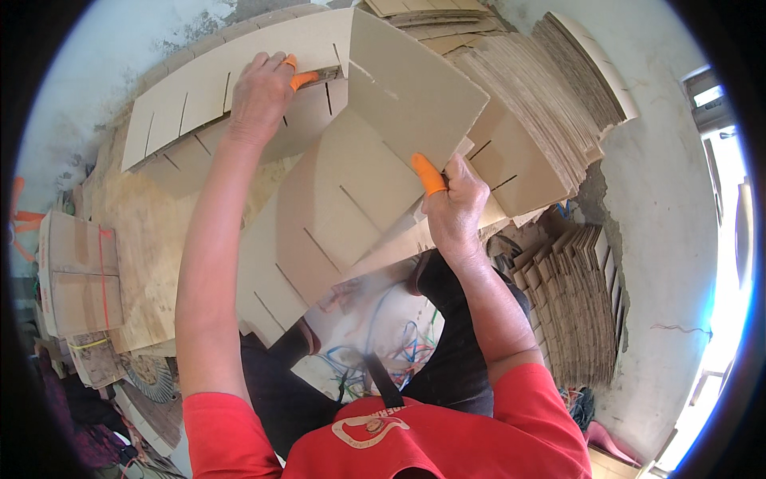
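My left hand (pixel 263 97), with orange finger covers, is closed on the top edge of long slotted cardboard strips (pixel 209 100) standing at the far left of the table. Between its fingers the strips' edges look pressed together. My right hand (pixel 459 199), with an orange cover on the thumb, pinches the near edge of an upright cardboard panel (pixel 415 80). Below and between my hands, a slotted cardboard sheet (pixel 319 207) slopes down toward my lap. How the panel and the sheet join is hidden behind my right hand.
A wooden tabletop (pixel 144 255) lies to the left, with a strapped cardboard box (pixel 80 275) beside it. Thick stacks of cardboard sheets (pixel 527 104) stand at the far right. More slotted cardboard (pixel 570 303) is piled lower right. Coloured straps (pixel 407 351) lie on the floor between my legs.
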Available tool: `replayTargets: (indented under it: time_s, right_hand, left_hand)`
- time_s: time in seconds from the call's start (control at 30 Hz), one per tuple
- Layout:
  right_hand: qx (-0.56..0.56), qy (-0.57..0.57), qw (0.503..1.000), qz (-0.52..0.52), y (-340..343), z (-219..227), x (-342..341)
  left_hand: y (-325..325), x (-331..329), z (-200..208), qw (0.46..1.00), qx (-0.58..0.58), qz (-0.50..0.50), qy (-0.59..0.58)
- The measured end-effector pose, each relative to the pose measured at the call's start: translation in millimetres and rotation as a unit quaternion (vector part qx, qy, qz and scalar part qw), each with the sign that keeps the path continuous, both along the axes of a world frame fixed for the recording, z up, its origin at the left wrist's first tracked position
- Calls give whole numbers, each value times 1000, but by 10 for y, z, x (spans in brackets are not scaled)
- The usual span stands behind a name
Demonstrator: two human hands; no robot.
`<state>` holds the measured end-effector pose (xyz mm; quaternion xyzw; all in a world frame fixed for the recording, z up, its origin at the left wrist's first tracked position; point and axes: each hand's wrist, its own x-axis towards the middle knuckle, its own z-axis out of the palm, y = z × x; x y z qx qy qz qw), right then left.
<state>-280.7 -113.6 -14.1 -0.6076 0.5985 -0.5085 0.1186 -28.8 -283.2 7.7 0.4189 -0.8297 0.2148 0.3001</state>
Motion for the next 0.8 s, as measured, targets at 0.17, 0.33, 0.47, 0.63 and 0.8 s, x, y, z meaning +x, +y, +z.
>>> replayTargets:
  time_s: [0.17, 0.33, 0.47, 0.63, 0.8]
  right_hand:
    - [-9, -9, 1000, -6, 12, 56, 23]
    - [-14, 23, 1000, -11, 17, 70, -8]
    - [-62, 71, 995, -26, 31, 125, 34]
    - [-80, 61, 995, -13, 25, 125, 8]
    - [-50, 142, 989, -8, 83, 242, -8]
  left_hand:
    - [-85, -18, 8, 998, 0, 45, 37]
    - [121, -166, 129, 996, -71, 23, -56]
    - [271, -277, 189, 995, -70, 36, -65]
    - [569, -399, 295, 999, -22, 30, -34]
    - [951, -535, 430, 999, -32, -41, -9]
